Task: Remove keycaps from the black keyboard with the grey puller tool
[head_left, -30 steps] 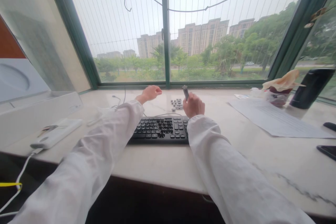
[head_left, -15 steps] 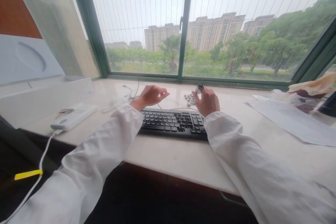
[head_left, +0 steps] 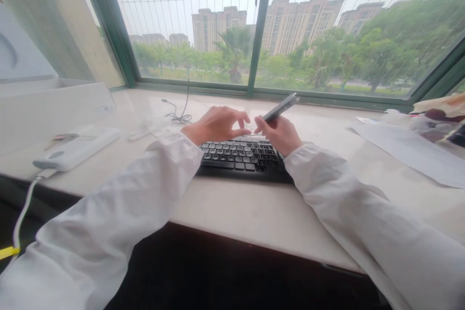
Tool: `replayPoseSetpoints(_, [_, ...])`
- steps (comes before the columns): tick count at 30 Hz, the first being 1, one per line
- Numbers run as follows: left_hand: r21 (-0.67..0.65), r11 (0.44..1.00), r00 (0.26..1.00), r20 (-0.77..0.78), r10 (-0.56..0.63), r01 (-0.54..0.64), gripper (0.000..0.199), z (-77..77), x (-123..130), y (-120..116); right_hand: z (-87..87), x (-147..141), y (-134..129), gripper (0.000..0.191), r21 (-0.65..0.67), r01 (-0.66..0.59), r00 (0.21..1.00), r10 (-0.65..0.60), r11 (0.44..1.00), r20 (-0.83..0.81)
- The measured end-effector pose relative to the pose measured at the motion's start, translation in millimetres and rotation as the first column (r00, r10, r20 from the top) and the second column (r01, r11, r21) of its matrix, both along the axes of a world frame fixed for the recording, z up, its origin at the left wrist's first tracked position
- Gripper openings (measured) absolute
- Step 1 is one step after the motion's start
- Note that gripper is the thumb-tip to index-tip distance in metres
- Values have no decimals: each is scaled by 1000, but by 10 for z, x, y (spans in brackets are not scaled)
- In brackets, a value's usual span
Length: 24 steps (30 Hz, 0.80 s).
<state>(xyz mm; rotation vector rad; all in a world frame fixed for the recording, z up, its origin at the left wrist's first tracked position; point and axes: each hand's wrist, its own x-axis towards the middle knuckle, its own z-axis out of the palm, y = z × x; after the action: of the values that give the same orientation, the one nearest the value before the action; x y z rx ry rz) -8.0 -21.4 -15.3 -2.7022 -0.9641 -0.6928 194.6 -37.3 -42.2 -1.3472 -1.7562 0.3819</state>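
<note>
A black keyboard lies on the white tabletop with several keycaps off at its right part, where the bare key wells show. Over its back edge hovers my left hand, thumb and forefinger apart with a gap between them and nothing visible inside. My right hand is closed around a dark pen-shaped tool, held slanted with its silvery end up and to the right. The fingertips of both hands are close together above the keyboard. The loose keycaps behind the keyboard are mostly hidden by my hands.
At left, a white box stands behind a white power bank with keys on it and a white cable plugged in. A thin coiled cable lies near the window. Paper sheets and plastic bags sit at right.
My left hand has moved right and its fingers have spread. The right hand has drawn back from the loose keycaps toward it, and its tool now tilts up to the right. The view has shifted.
</note>
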Motion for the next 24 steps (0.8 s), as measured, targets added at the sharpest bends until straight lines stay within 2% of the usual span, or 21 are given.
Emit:
replayPoseSetpoints(6, [-27, 1000, 993, -118, -5, 2, 23, 35, -17, -29, -59, -66, -59, 27, 38, -125, 992, 125, 991, 19])
replayPoseSetpoints(12, [-100, 995, 978, -205, -33, 13, 24, 23, -23, -20, -50, -94, -88, 22, 35, -72, 993, 68, 997, 100])
replayPoseSetpoints(24, [-125, 992, 960, -279, -28, -7, 28, 8, -1, -57, -65, -93, -74, 17, 10, -91, 994, 90, 996, 65])
